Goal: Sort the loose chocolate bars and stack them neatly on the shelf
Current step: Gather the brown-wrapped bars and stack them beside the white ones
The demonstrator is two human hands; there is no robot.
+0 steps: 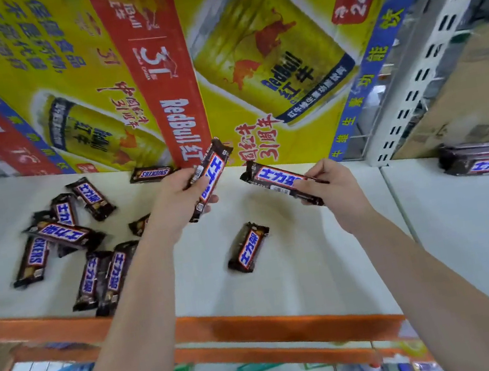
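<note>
My left hand (pixel 174 202) grips a brown Snickers bar (pixel 212 174) held upright above the white shelf (pixel 299 267). My right hand (pixel 331 187) pinches the near end of a second bar (pixel 274 177), lifted off the shelf and tilted. One loose bar (pixel 248 247) lies alone in the middle of the shelf below my hands. Several loose bars (pixel 67 237) lie scattered at the left, some overlapping. Another bar (pixel 150 173) lies at the back against the poster. A neat stack of bars (pixel 488 159) sits at the far right on the adjoining shelf panel.
A yellow and red drink poster (pixel 168 68) forms the back wall. A white perforated upright (pixel 429 57) and cardboard boxes (pixel 479 87) stand at the right. The shelf's orange front edge (pixel 259 322) runs below, with lower shelves of goods beneath.
</note>
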